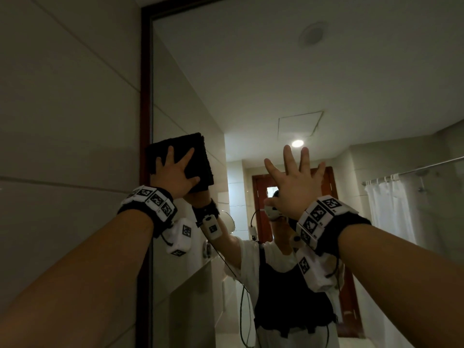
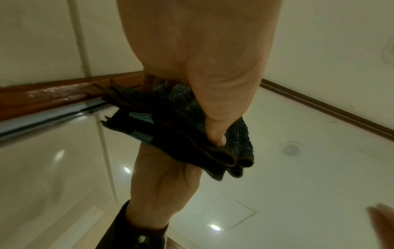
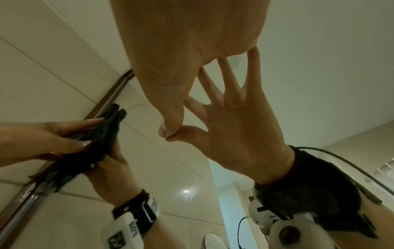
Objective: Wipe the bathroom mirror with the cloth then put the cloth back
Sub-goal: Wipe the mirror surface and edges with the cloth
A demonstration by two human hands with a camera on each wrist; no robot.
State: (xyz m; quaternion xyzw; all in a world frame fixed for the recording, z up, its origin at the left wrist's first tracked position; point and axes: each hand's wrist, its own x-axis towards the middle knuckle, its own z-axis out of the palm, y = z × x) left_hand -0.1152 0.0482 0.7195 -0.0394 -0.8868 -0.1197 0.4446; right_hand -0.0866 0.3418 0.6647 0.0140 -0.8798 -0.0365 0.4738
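A dark folded cloth [image 1: 198, 156] lies flat on the bathroom mirror [image 1: 276, 71], close to its left edge. My left hand [image 1: 175, 169] presses it to the glass with spread, straight fingers. In the left wrist view my thumb [image 2: 215, 134] pushes into the cloth [image 2: 181, 131], whose folded layers hang below it. My right hand [image 1: 295, 172] is spread wide and empty to the right of the cloth, its fingertips touching the glass. The right wrist view shows that hand [image 3: 181, 59] meeting its own reflection, with the cloth [image 3: 104, 133] and my left hand [image 3: 42, 139] off to the left.
A dark red wooden frame [image 1: 145, 96] borders the mirror on the left, with a tiled wall [image 1: 62, 109] beyond it. The mirror reflects a person, a wooden door and a white shower curtain [image 1: 391, 209].
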